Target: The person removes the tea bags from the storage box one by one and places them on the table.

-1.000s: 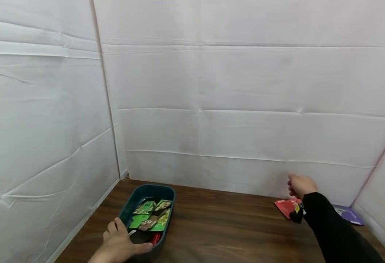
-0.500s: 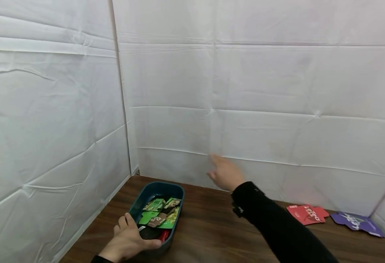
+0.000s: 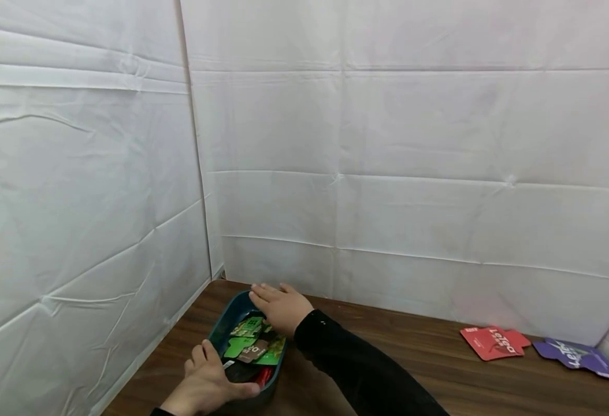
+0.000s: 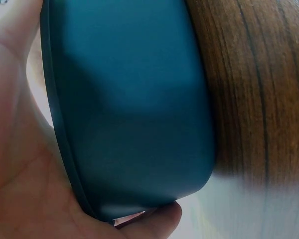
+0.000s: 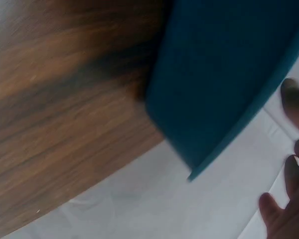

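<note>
My left hand (image 3: 203, 378) gripped the near end of a teal bin (image 4: 134, 109) of packets (image 3: 238, 346) on the bench (image 3: 403, 335), while my right hand (image 3: 283, 310), straight-fingered, hung at its far right rim.

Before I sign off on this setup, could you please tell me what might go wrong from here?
The overlapping packets in the teal bin might slide over one another if it tips. Also, the left hand grips the bin's near end, so a bump from the right hand, close to the far end, could swivel it.
</note>
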Demonstrator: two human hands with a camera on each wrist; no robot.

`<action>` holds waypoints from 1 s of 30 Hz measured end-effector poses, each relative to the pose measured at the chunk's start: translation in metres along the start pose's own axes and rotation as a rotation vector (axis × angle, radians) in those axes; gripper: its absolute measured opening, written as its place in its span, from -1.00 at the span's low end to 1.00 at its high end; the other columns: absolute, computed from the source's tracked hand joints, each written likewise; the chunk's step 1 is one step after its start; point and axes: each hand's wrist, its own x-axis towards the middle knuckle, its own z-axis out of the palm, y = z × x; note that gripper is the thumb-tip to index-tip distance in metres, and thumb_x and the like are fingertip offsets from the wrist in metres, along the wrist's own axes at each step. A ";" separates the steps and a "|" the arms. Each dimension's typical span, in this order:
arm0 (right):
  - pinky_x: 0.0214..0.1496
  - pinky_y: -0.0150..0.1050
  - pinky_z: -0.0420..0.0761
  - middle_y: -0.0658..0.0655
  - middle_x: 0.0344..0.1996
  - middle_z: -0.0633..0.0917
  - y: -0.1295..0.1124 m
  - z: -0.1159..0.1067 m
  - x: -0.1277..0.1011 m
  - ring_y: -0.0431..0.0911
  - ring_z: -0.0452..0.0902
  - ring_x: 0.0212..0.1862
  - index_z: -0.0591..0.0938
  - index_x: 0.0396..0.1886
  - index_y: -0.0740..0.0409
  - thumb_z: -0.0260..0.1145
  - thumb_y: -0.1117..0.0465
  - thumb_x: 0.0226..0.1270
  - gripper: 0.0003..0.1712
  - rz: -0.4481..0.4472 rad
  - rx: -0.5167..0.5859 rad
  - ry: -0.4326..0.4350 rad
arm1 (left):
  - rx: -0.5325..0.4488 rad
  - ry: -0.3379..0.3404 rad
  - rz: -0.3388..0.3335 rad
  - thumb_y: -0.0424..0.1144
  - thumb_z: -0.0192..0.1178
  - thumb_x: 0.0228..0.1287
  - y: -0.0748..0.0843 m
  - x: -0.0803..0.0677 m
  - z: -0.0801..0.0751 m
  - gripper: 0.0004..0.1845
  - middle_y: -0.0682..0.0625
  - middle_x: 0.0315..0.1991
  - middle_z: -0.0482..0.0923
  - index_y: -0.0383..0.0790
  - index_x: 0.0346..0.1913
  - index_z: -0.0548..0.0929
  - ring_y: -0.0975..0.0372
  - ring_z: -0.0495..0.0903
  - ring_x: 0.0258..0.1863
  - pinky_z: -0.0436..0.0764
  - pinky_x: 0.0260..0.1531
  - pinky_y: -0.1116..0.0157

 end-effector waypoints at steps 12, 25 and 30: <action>0.46 -0.08 0.10 -0.21 0.47 0.26 -0.017 -0.007 0.002 -0.23 0.05 0.50 0.27 0.54 -0.26 0.26 0.02 0.48 -0.30 0.063 0.074 -0.289 | 0.012 0.016 0.018 0.49 0.51 -0.43 0.006 -0.004 0.000 0.71 -0.64 0.34 -0.21 -0.77 0.41 -0.21 -0.52 -0.13 0.29 0.15 0.20 -0.34; 0.12 -0.25 0.40 -0.21 -0.39 0.65 -0.012 0.007 0.002 -0.25 0.56 -0.19 0.71 -0.27 -0.28 0.40 0.07 0.37 -0.93 -0.020 0.075 -0.103 | 0.022 0.013 0.012 0.50 0.52 -0.46 0.010 0.000 0.005 0.71 -0.63 0.31 -0.16 -0.75 0.41 -0.19 -0.50 -0.09 0.28 0.18 0.21 -0.33; 0.06 -0.28 0.40 -0.20 -0.42 0.62 -0.011 0.008 0.000 -0.24 0.54 -0.24 0.69 -0.31 -0.30 0.35 0.05 0.42 -0.91 -0.066 0.019 -0.075 | 0.019 0.013 -0.004 0.51 0.52 -0.49 0.011 0.000 0.006 0.72 -0.63 0.31 -0.15 -0.74 0.42 -0.18 -0.49 -0.10 0.30 0.19 0.20 -0.33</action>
